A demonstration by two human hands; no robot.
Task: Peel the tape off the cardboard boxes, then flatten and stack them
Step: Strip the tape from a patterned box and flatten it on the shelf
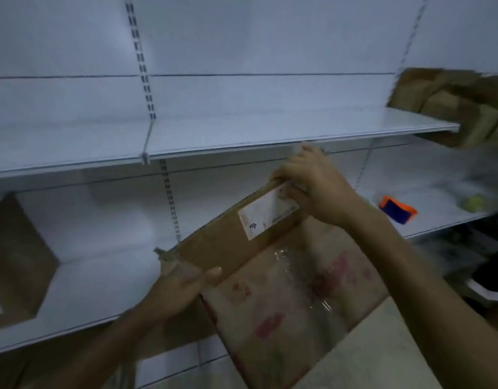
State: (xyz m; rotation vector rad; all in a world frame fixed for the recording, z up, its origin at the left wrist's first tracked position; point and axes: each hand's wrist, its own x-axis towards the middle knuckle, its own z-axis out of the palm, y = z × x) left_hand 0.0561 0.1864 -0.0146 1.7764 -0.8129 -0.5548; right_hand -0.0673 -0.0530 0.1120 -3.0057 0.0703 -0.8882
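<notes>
The brown, red-printed cardboard box [222,245] hangs tilted before white metal shelves [242,130], the left hand [183,279] gripping its seven o'clock corner and the right hand [312,183] clutching its one o'clock edge.

Shop stockroom, white slotted-upright shelving [242,136], cardboard boxes [452,108]

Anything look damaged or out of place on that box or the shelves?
The clear tape on the box is crinkled rather than flat, and the corner above the left hand looks frayed. The right hand grips the top edge. On the upper shelf, loose cardboard juts past the shelf's end, seemingly askew; blur hides detail.
</notes>
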